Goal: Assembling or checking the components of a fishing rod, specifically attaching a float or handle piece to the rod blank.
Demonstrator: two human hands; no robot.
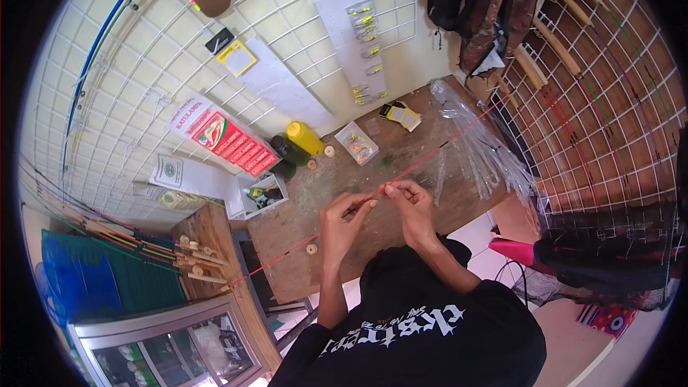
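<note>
A long thin red rod [430, 155] runs diagonally over the wooden workbench [301, 215], from lower left to the wire grid at upper right. My left hand [342, 223] pinches the rod from below near its middle. My right hand [407, 202] pinches it just to the right, fingertips close to the left hand's. Both hands hover above the bench's near edge.
On the bench lie a yellow bottle [306, 137], a small clear tackle box [357, 143], round wooden discs [312, 249] and clear plastic sleeves [481, 145]. Wire grid walls hold rods, lure cards and bags. A glass cabinet [172, 347] stands lower left, with several rods beside it.
</note>
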